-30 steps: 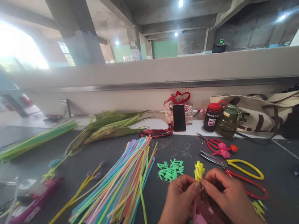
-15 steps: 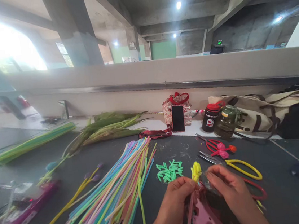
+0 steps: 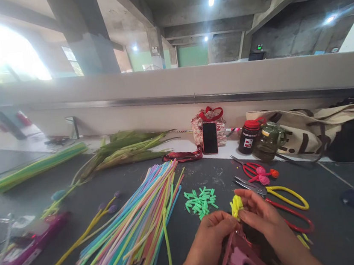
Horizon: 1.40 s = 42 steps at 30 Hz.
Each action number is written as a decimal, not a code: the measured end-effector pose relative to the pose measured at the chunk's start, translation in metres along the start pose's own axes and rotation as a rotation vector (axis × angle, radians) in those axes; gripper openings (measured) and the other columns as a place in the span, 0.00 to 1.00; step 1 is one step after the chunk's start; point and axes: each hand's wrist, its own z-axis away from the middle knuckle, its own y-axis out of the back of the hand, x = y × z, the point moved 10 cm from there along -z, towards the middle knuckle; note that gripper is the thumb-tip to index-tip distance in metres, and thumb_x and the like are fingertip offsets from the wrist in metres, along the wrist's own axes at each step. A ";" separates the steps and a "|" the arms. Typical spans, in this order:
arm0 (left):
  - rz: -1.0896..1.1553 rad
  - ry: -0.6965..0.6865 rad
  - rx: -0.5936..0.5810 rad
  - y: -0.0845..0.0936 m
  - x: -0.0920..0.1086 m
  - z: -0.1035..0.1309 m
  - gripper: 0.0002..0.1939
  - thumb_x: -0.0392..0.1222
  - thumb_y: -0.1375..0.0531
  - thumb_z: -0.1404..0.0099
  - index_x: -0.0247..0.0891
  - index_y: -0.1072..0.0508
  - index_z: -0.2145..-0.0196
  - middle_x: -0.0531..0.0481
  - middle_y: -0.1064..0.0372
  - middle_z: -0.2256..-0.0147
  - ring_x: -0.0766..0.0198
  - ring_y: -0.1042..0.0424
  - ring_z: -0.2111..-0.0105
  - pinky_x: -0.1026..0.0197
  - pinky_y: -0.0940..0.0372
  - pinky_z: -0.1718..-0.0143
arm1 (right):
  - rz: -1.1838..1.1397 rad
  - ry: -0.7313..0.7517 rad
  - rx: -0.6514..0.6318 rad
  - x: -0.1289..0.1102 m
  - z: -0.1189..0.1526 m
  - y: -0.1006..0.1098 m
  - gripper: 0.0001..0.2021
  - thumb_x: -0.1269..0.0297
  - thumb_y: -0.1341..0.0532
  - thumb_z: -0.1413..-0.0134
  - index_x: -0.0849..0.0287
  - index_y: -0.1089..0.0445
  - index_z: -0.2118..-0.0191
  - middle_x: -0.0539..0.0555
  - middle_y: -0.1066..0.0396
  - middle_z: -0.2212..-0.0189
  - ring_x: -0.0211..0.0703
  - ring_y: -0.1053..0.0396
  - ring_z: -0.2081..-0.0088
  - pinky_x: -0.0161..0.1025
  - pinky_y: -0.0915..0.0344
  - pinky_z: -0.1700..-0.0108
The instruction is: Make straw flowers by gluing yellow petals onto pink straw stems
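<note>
My left hand [image 3: 213, 236] pinches the yellow bundle [image 3: 236, 207] at its base; my right hand [image 3: 267, 224] grips its side, apparently for steadiness. Green pieces [image 3: 201, 202] lie left.

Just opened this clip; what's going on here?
A person has a small yellow bunch at their fingertips: the left hand pinches near its base, the right hand grips its side. A pink tool shows just below. Green pieces lie piled ahead, long colored stems to the left, large scissors to the right.
</note>
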 end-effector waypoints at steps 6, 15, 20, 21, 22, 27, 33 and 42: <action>-0.104 -0.041 0.029 0.006 0.009 0.001 0.14 0.47 0.37 0.53 0.35 0.35 0.81 0.57 0.38 0.87 0.76 0.46 0.89 0.70 0.55 0.86 | -0.069 -0.007 0.055 -0.003 0.000 0.009 0.17 0.57 0.43 0.49 0.57 0.38 0.54 0.52 0.32 0.66 0.45 0.33 0.64 0.39 0.38 0.62; -0.097 -0.106 0.105 0.016 0.019 0.001 0.17 0.47 0.32 0.59 0.35 0.36 0.81 0.57 0.38 0.89 0.77 0.48 0.91 0.71 0.57 0.88 | -0.011 -0.020 0.028 -0.004 0.003 0.006 0.14 0.55 0.41 0.50 0.57 0.33 0.60 0.50 0.30 0.70 0.39 0.36 0.71 0.34 0.43 0.70; -0.030 -0.110 0.089 0.018 0.015 -0.002 0.17 0.44 0.31 0.62 0.34 0.35 0.82 0.56 0.37 0.88 0.76 0.45 0.89 0.71 0.52 0.86 | -0.020 -0.029 0.003 -0.002 0.003 0.002 0.13 0.55 0.40 0.51 0.58 0.32 0.62 0.50 0.30 0.71 0.39 0.36 0.72 0.34 0.43 0.72; -0.031 -0.104 0.094 0.019 0.014 -0.003 0.17 0.44 0.31 0.62 0.34 0.35 0.82 0.56 0.38 0.88 0.75 0.45 0.89 0.70 0.52 0.86 | -0.021 -0.036 0.001 -0.001 0.002 0.002 0.13 0.55 0.40 0.52 0.58 0.32 0.63 0.50 0.30 0.71 0.40 0.36 0.73 0.34 0.43 0.72; -0.034 -0.099 0.098 0.019 0.012 -0.003 0.17 0.44 0.31 0.62 0.34 0.36 0.82 0.56 0.38 0.88 0.75 0.45 0.89 0.70 0.52 0.86 | -0.021 -0.042 0.007 0.001 0.002 0.002 0.13 0.56 0.39 0.52 0.58 0.32 0.63 0.50 0.30 0.72 0.40 0.35 0.73 0.34 0.43 0.73; -0.121 -0.126 0.099 0.020 0.013 -0.004 0.15 0.43 0.32 0.60 0.34 0.35 0.81 0.56 0.37 0.87 0.75 0.45 0.87 0.70 0.53 0.84 | 0.002 -0.040 0.028 0.003 0.000 0.007 0.12 0.57 0.38 0.53 0.59 0.32 0.64 0.49 0.30 0.74 0.38 0.36 0.75 0.33 0.44 0.74; -0.491 -0.297 0.266 0.023 0.037 0.005 0.10 0.40 0.37 0.56 0.35 0.35 0.84 0.57 0.40 0.86 0.73 0.44 0.84 0.68 0.52 0.81 | 0.043 0.018 0.008 -0.004 -0.003 0.012 0.14 0.55 0.40 0.53 0.59 0.31 0.64 0.50 0.30 0.75 0.42 0.34 0.74 0.34 0.44 0.74; -0.923 -0.363 0.336 0.014 0.061 0.022 0.08 0.42 0.39 0.52 0.38 0.31 0.84 0.58 0.42 0.87 0.71 0.44 0.84 0.68 0.53 0.80 | -0.042 0.003 0.014 -0.011 0.004 0.015 0.15 0.56 0.43 0.50 0.57 0.32 0.59 0.54 0.30 0.65 0.45 0.34 0.66 0.38 0.39 0.67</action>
